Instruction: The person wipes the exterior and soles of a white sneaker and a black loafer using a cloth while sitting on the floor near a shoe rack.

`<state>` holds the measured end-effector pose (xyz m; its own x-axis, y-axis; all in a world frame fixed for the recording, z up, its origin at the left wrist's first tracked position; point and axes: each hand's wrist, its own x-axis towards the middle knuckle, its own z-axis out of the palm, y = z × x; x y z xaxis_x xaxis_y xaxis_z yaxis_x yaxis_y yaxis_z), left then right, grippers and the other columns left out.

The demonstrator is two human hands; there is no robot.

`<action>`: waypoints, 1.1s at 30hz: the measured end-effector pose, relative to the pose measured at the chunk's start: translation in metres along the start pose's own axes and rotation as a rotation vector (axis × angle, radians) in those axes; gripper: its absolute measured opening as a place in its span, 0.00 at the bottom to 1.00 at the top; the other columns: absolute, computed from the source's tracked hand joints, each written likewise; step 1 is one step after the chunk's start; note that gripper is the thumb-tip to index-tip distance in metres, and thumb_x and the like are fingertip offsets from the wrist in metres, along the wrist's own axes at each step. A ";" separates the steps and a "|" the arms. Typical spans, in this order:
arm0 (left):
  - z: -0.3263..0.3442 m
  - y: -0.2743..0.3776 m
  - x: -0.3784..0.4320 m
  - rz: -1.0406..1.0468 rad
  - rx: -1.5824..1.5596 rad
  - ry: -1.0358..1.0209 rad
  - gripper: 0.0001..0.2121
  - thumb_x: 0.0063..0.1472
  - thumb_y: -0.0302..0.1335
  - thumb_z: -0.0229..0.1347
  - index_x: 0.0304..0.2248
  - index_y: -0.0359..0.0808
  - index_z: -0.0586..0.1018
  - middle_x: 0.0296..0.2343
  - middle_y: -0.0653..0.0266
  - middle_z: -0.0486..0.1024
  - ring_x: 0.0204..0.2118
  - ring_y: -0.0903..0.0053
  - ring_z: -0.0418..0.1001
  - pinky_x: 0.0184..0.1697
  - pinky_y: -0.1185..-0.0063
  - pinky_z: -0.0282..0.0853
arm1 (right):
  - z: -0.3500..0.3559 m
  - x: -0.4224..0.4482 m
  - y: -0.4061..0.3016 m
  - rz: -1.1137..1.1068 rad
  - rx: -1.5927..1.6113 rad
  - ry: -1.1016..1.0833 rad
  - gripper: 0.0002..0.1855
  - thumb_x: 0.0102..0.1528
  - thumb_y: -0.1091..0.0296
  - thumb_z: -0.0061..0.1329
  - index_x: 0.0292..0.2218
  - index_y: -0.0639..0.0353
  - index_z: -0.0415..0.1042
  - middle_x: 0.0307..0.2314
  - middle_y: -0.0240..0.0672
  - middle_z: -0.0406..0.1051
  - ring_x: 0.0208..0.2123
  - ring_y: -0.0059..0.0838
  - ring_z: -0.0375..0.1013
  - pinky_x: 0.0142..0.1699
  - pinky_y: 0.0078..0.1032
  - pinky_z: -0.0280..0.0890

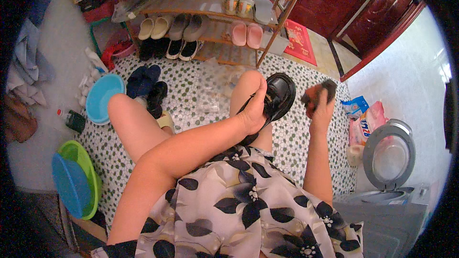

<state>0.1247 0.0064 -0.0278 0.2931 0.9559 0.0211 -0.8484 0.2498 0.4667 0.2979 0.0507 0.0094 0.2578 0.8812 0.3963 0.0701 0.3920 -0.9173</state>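
Observation:
My left hand (255,109) grips a glossy black shoe (281,95) by its side, above my right knee. A thin black strap or lace hangs by the thumb, and the shoe's rounded toe points up and away from me. To the right of the shoe, apart from it, my right hand (322,111) is closed around a dark brown-and-black object (315,98). That object is blurred, so its kind is unclear; it could be a brush or a cloth. Patterned clothing (247,200) covers my lap.
A shoe rack (211,14) with several pairs stands ahead. Blue basin (105,98), black shoe (156,98) and dark bottle (76,121) are at left, with a green basin (95,186) nearer. Detergent bags (369,120) and a washing machine with raised lid (389,157) stand at right.

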 end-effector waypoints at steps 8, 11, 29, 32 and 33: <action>0.021 0.015 -0.015 0.134 0.085 0.060 0.26 0.61 0.51 0.32 0.48 0.41 0.64 0.44 0.65 0.67 0.47 0.73 0.65 0.52 0.73 0.60 | 0.030 -0.070 0.016 -0.217 -0.711 -0.383 0.13 0.55 0.65 0.40 0.38 0.66 0.64 0.29 0.50 0.64 0.34 0.51 0.64 0.39 0.39 0.60; 0.019 0.021 -0.018 0.157 0.075 0.121 0.24 0.62 0.51 0.32 0.46 0.41 0.64 0.45 0.66 0.66 0.48 0.75 0.64 0.52 0.73 0.60 | 0.023 -0.109 0.005 -0.180 -0.699 -0.565 0.13 0.54 0.67 0.41 0.39 0.66 0.63 0.31 0.52 0.63 0.35 0.53 0.63 0.38 0.39 0.60; -0.015 -0.002 0.010 0.036 0.144 0.302 0.24 0.62 0.48 0.35 0.45 0.37 0.68 0.39 0.62 0.72 0.40 0.73 0.71 0.45 0.76 0.67 | 0.051 0.019 0.035 0.197 -0.605 -0.542 0.14 0.53 0.62 0.40 0.32 0.65 0.67 0.26 0.49 0.67 0.29 0.50 0.67 0.35 0.40 0.61; -0.007 -0.002 0.005 0.023 0.152 0.346 0.29 0.60 0.51 0.37 0.46 0.32 0.67 0.40 0.60 0.70 0.41 0.75 0.69 0.45 0.77 0.65 | 0.038 0.000 0.042 -0.138 -0.766 -0.500 0.12 0.53 0.65 0.40 0.33 0.65 0.68 0.29 0.49 0.66 0.33 0.49 0.67 0.37 0.39 0.61; -0.003 -0.002 0.002 0.027 0.174 0.381 0.34 0.58 0.54 0.39 0.46 0.27 0.67 0.41 0.59 0.69 0.42 0.76 0.67 0.46 0.79 0.63 | 0.033 -0.007 0.036 -0.132 -0.770 -0.498 0.12 0.53 0.65 0.40 0.33 0.65 0.68 0.29 0.49 0.66 0.33 0.49 0.67 0.37 0.39 0.61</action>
<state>0.1260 0.0086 -0.0316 0.0600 0.9588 -0.2775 -0.7569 0.2250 0.6136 0.2667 0.0673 -0.0251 -0.2293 0.9236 0.3071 0.7365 0.3709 -0.5657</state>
